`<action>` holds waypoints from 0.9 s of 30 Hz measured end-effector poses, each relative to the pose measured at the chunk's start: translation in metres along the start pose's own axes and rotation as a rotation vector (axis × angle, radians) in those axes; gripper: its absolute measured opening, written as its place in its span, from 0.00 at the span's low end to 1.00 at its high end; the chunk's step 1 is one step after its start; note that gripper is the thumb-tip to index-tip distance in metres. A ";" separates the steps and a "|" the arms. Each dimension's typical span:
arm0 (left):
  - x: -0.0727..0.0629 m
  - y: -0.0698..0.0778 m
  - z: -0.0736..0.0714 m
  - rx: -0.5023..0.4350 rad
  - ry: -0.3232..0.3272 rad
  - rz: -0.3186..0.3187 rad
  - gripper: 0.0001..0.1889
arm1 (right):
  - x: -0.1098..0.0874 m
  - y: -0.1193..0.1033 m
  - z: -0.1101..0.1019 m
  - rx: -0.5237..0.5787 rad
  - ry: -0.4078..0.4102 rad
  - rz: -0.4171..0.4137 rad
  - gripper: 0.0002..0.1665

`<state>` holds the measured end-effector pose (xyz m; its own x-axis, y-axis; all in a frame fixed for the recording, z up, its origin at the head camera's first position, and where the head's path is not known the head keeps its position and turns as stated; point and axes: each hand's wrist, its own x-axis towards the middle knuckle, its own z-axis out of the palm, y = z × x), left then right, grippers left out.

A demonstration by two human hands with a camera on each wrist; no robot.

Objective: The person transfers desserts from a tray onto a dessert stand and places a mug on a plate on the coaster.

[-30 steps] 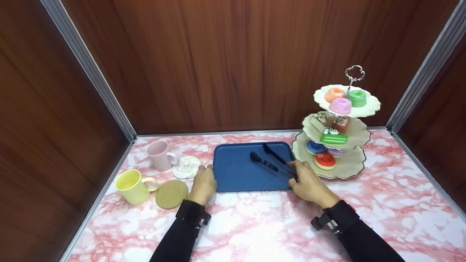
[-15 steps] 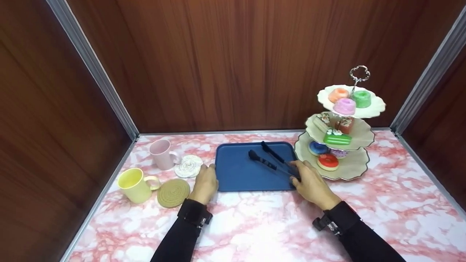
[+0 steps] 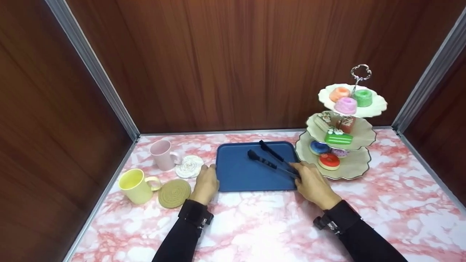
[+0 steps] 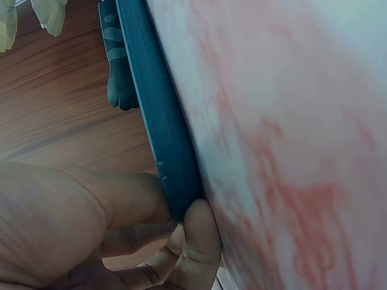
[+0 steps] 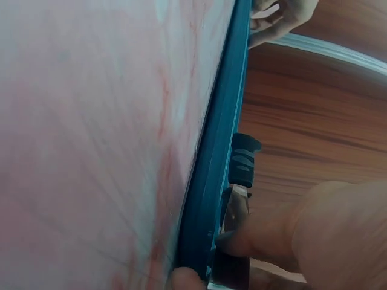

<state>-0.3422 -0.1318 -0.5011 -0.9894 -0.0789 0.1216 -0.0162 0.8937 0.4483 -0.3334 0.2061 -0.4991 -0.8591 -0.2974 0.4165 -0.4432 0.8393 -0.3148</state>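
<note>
A blue rectangular tray [image 3: 236,174] lies on the marbled table between both hands. My left hand [image 3: 206,185] pinches its left edge; in the left wrist view a fingertip [image 4: 201,232] sits under the rim. At the tray's right edge, my right hand [image 3: 313,185] grips the rim, with the thumb [image 5: 266,235] above and a fingertip below. Black-and-metal tongs [image 3: 267,163] lie spread on the tray, tips toward the back left. Their handle end runs under the right hand and is partly hidden by it.
A three-tier stand [image 3: 358,167] with toy cakes and donuts is close by the right hand. At left are a pink mug [image 3: 162,156], a yellow mug [image 3: 136,189], a white coaster [image 3: 189,166] and a tan coaster [image 3: 174,193]. Wood panels [image 3: 233,65] enclose the table.
The tongs have shifted slightly left on the tray. Both hands stay at the tray's edges. The whole head view has drifted a little.
</note>
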 end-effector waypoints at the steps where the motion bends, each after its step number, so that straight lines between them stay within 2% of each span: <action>1: 0.000 0.000 0.000 -0.010 -0.010 -0.013 0.26 | 0.000 0.000 -0.001 -0.015 -0.004 -0.005 0.32; 6: 0.001 -0.001 0.000 -0.017 -0.026 -0.030 0.26 | -0.001 0.000 -0.003 -0.075 -0.022 -0.009 0.33; 11: 0.001 -0.001 -0.001 -0.024 -0.022 -0.029 0.26 | 0.001 -0.001 -0.006 -0.088 -0.046 -0.005 0.34; 21: -0.003 -0.006 -0.003 -0.005 0.011 -0.021 0.24 | 0.000 -0.003 -0.003 -0.021 0.001 -0.020 0.30; 27: -0.001 0.001 -0.002 -0.033 -0.007 -0.030 0.25 | -0.003 0.002 -0.010 -0.006 0.016 0.028 0.28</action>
<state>-0.3409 -0.1318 -0.4991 -0.9895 -0.1026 0.1014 -0.0415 0.8757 0.4811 -0.3294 0.2136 -0.4922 -0.8669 -0.2664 0.4212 -0.4173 0.8500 -0.3214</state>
